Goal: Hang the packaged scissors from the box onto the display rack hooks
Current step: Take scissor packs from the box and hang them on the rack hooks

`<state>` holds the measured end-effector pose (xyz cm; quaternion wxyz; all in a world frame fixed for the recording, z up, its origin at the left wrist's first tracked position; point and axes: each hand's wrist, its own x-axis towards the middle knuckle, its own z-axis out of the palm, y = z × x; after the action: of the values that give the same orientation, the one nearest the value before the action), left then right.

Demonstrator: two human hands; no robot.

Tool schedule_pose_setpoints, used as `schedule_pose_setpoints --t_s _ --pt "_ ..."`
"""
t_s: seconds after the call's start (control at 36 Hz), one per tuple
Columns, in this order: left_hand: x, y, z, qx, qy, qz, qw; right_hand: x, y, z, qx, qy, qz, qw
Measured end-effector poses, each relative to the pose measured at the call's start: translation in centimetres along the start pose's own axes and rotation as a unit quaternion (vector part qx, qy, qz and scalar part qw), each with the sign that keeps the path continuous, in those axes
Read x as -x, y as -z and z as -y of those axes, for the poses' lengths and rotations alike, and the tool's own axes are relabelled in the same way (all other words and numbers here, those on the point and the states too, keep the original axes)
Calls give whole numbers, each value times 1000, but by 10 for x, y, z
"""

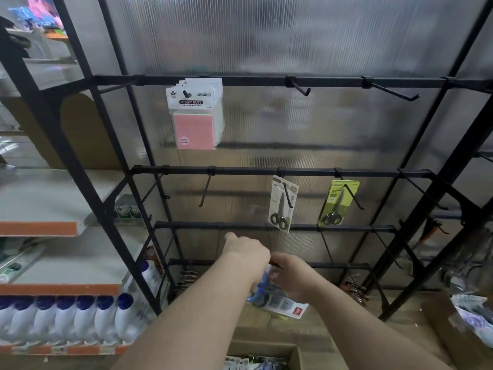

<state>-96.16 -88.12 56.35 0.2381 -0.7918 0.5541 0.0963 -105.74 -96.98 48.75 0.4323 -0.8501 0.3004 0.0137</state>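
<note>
Step in hand, I judge: threading the blue-handled scissors pack (280,303) onto a hook of the display rack (240,170). I'd find the card's hang hole, line it up with the hook tip, then slide it back level. The pack sits low before the rack, above the box (266,348); right hand (290,276) curls its fingers round the pack's top, left hand (246,252) reaches forward, one finger stretched out, its other fingers hidden.

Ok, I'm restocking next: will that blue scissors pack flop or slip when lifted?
Probably stiff: the pack juts out flat below the right hand. Likely light: a similar white pack hangs from one thin hook. Its glossy front may slip a little.
</note>
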Motion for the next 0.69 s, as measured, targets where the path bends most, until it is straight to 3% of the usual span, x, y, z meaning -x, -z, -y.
schedule_pose_setpoints --t_s 0.47,0.69 --pt "6 -20 22 48 -11 -35 998 -2 1 13 80 52 -3 995" --pt "16 -35 44 98 5 -46 994 -1 22 -5 228 -62 -35 971"
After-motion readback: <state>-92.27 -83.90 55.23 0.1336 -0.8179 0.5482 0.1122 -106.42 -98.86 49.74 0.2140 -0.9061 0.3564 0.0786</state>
